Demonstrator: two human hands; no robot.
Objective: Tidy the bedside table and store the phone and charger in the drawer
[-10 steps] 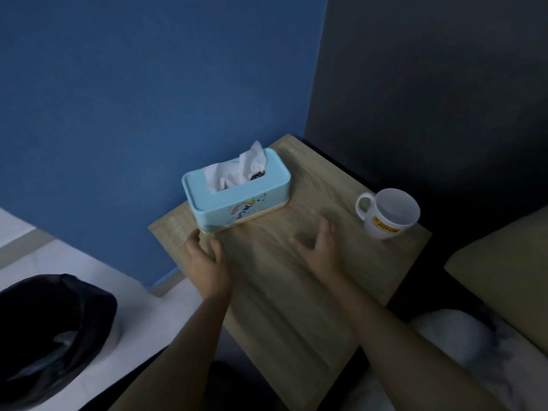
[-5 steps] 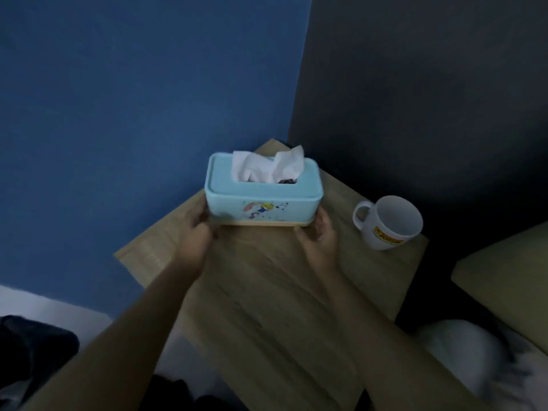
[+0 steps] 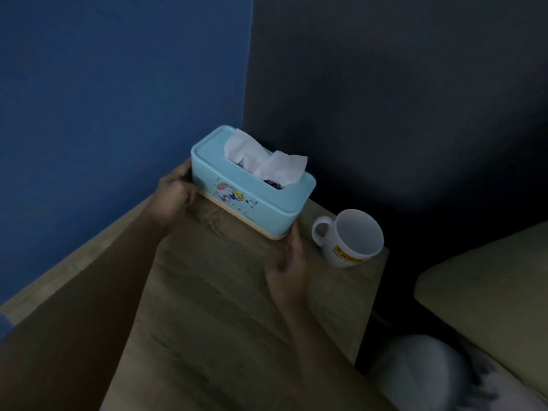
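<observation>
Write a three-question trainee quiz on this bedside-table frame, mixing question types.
1. True or false: the white ceramic mug lies tipped on its side.
2. Which hands touch the light blue plastic tissue box? A) left hand only B) right hand only C) both
3. Fill in: the tissue box sits in the wooden bedside table's far ____, where the blue and dark walls meet.

Key: 1 false, it stands upright. 2 C: left hand at one end, right hand at the other. 3 corner.

White mug (image 3: 351,237), tissue box (image 3: 252,189)
</observation>
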